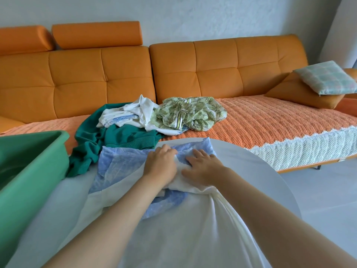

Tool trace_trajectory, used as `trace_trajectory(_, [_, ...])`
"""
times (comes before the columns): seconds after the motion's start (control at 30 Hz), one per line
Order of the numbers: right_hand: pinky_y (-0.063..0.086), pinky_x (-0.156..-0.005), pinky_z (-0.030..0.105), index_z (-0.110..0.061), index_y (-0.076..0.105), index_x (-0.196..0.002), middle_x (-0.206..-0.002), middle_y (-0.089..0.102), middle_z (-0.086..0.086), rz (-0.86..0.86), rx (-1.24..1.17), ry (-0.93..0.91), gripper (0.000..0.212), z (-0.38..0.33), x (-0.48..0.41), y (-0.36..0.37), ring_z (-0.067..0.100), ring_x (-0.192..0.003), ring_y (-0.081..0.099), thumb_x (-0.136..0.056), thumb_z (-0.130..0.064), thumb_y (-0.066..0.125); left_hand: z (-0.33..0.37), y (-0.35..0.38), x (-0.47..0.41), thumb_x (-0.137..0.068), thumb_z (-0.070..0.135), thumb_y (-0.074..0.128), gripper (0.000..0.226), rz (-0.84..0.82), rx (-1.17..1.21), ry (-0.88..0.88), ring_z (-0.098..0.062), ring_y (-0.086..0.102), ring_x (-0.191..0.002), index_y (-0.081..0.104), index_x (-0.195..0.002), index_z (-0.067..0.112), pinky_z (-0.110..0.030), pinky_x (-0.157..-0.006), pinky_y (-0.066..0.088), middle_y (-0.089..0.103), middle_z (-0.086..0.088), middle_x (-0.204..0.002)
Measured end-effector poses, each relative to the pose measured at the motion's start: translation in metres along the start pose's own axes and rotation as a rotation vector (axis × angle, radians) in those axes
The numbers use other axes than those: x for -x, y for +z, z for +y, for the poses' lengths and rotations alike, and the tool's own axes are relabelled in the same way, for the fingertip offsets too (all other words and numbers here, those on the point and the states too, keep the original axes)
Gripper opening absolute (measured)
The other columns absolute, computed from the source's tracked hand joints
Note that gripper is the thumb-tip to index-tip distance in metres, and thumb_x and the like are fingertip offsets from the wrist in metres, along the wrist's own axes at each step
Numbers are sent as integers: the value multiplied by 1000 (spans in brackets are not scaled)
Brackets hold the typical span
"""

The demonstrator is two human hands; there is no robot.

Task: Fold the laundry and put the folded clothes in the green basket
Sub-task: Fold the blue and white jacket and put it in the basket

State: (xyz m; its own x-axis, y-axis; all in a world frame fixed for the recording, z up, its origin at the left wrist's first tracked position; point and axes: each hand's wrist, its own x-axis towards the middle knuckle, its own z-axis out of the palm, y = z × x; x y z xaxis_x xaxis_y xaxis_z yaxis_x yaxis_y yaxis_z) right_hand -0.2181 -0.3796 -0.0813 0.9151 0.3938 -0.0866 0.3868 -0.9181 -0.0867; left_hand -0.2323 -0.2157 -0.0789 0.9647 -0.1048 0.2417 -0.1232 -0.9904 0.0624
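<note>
blue-and-white garment (119, 165) flat on white table (251, 169), directly under both hands, middle of view. long axis roughly near-to-far: white part bunched and draped toward the camera, blue sheer part toward the far table edge and spilling out to the left.

left hand (161, 164) on the garment, knuckles up, fingers (170, 150) curled down onto a blue fold near the far edge; looks like a grip on that fold, fingertips hidden so not fully certain. right hand (202, 166) just beside it, flat, fingers spread, pressing the white-and-blue layer down. hands close together, not touching.

green basket (34, 171) on the left side of the table, touching or just beside the garment's left spill; cannot tell which. no clothes visible in the part of it in view. left hand nearer to it than right.

judgement: mid-fold, early in the task. next fold probably across the long axis, or pulling the left blue spill inward; left hand better placed for that, right as anchor. afterwards transfer leftward, short reach.

laundry pile behind on sofa (212, 74), past the far table edge: teal sweater (123, 139) nearest, white top (133, 113), leaf-print shirt (191, 113). all unfolded. cushions (309, 88) far right.
</note>
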Motion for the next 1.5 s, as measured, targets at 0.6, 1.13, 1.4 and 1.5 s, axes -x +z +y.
trace_trajectory(0.6, [-2, -119, 64, -35, -1, -159, -167, -9, 12, 44, 15, 55, 67, -36, -10, 2, 31, -153, -11, -99, -56, 22, -55, -1, 36, -96, 60, 36, 50, -101, 28, -135, -23, 35, -139, 40, -142, 40, -49, -113, 24, 42, 6, -150])
trace_trajectory(1.13, [-2, -111, 74, -54, -6, -152, -167, -11, -3, -81, 4, -100, 66, -88, -61, 20, 20, -153, -13, -93, -76, 12, -117, 7, 27, -88, 82, 11, 74, -472, 36, -383, -35, -18, -151, -8, -153, 53, -78, -106, -7, -19, 9, -165])
trace_trajectory(1.4, [-7, -116, 66, -43, 1, -157, -167, -11, 6, -99, 81, -91, 70, -98, -61, 9, 25, -153, -13, -96, -70, 23, -149, -13, 52, -99, 22, 44, 42, 40, 346, -451, -30, 39, -135, 50, -141, 19, -40, -109, 35, 47, -8, -147])
trace_trajectory(1.5, [-5, -120, 61, -27, 8, -160, -167, -9, 7, 4, 123, -161, 69, -126, -54, 0, 24, -154, -11, -101, -57, 29, -165, -22, 68, -94, 13, 49, 39, 32, 184, -619, -35, 39, -128, 49, -133, 8, -42, -102, 38, 44, -16, -139])
